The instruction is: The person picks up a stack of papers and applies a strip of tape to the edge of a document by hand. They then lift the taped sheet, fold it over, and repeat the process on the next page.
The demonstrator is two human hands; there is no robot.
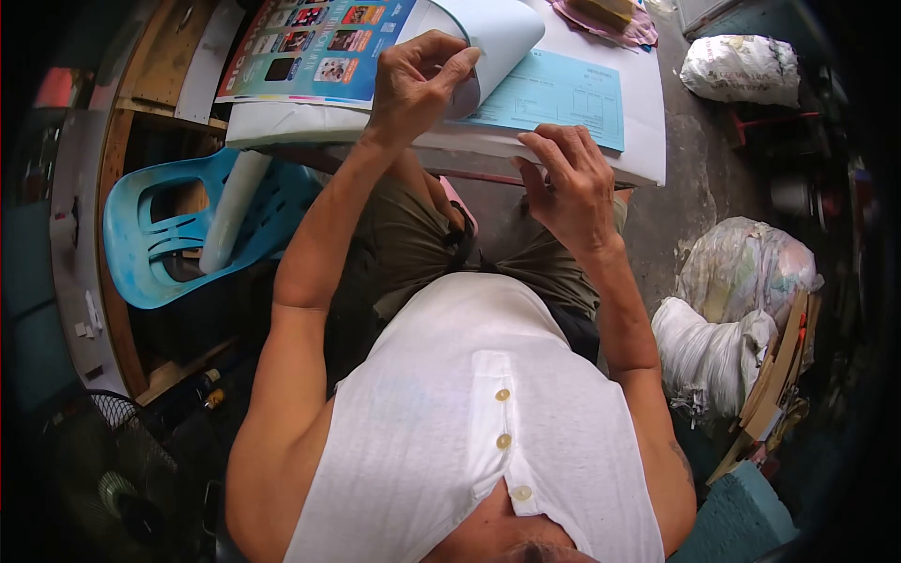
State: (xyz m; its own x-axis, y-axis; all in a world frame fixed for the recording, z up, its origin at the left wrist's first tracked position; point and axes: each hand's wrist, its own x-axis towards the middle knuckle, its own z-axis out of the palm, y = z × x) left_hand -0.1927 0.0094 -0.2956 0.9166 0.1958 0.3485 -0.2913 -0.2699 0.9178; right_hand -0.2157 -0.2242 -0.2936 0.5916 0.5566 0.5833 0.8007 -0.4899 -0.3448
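Note:
My left hand point(427, 83) is closed in a pinch on the edge of a curled paper sheet point(511, 42), which is lifted and bent back. Under and beside the curl lies a light-blue printed form point(568, 94), flat on the white tabletop point(643, 113). My right hand point(574, 183) hovers by the table's front edge, just below the form. Its fingers are bent and apart, with nothing in them. To the left of the curl, a colourful printed poster point(328, 52) lies partly behind my left hand.
A pink cloth with a yellowish block point(601, 13) sits at the table's far right. A blue plastic chair point(141, 230) holding a pale roll point(235, 211) stands left. Plastic sacks point(718, 352) and wooden slats point(770, 375) crowd the floor at right.

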